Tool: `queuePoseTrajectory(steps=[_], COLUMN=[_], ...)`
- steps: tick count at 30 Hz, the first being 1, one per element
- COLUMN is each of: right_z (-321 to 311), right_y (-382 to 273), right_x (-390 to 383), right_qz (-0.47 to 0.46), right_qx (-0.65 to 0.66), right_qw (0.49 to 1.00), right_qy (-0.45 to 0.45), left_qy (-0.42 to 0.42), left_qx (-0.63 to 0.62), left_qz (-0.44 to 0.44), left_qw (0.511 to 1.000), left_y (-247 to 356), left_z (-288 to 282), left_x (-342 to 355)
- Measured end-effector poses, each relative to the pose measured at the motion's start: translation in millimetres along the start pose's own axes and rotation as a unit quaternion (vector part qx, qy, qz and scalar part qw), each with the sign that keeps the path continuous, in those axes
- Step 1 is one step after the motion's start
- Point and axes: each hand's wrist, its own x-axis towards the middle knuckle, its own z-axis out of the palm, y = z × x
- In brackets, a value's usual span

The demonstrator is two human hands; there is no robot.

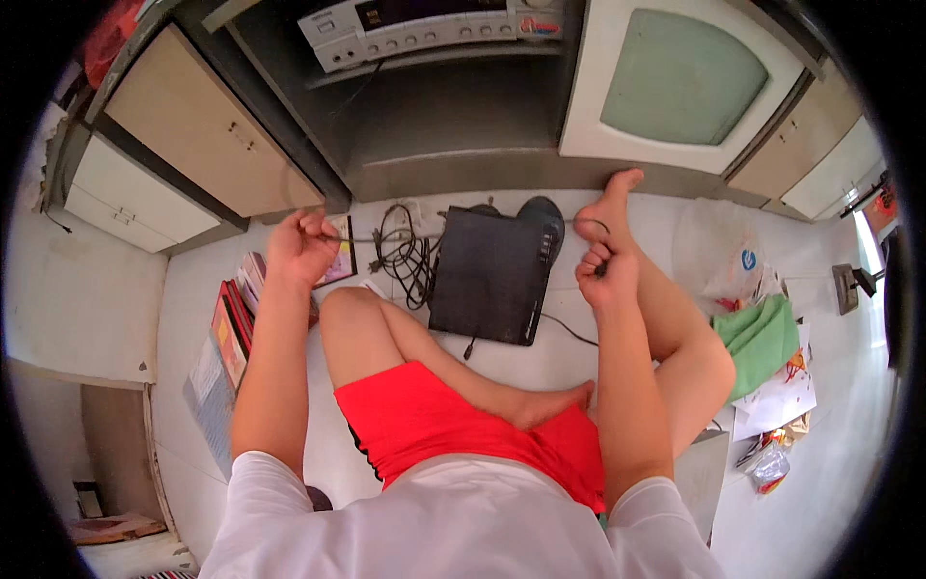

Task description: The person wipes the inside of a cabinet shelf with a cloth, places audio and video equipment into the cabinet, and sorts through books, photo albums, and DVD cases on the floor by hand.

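Note:
I sit on the white tiled floor with a flat black electronic box (487, 280) in front of me. It partly covers a dark rounded object (540, 220). My left hand (303, 249) is closed on a thin dark cable that runs right toward a tangled black cable (407, 259) left of the box. My right hand (608, 274), beside my raised foot, is closed around a black cable end (601, 262); a short loop of cable rises above it. Whether both hands hold the same cable, I cannot tell.
A grey TV cabinet (453, 172) with a silver audio receiver (424, 31) stands ahead. Books (231, 328) lie at left. At right are a clear plastic bag (716, 249), a green cloth (757, 343), papers (776, 400) and crumpled wrappers (769, 468).

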Motion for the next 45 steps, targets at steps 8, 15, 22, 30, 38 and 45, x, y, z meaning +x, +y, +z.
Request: queuePoseTrajectory(steps=[8,15,22,30,38,45], right_z=[-9,149,241,341,410,474], right_y=[-23,65,93,92,92,94], right_x=[7,-29,6,-26,7,45], right_qz=[-0.103,-0.031,-0.162,-0.225,-0.461,-0.287], right_qx=[0.083,-0.304,-0.594,-0.812,-0.757,-0.677], right_qw=[0.98,0.935,0.737,0.44,0.207,0.588], right_qy=[0.147,-0.181,-0.278,-0.311,-0.414,-0.337], left_qy=[0.065,-0.115,-0.19,0.031,-0.028,0.009], left_qx=[0.468,0.746,0.741,0.621,0.662,0.549], left_qz=[0.214,0.327,0.347,0.557,0.515,0.492], left_qw=[0.855,0.568,0.543,0.55,0.544,0.675], left_y=[-32,-94,-66,-16,39,48], left_z=[-3,67,63,54,86,87], left_x=[-8,-46,-37,-13,58,145])
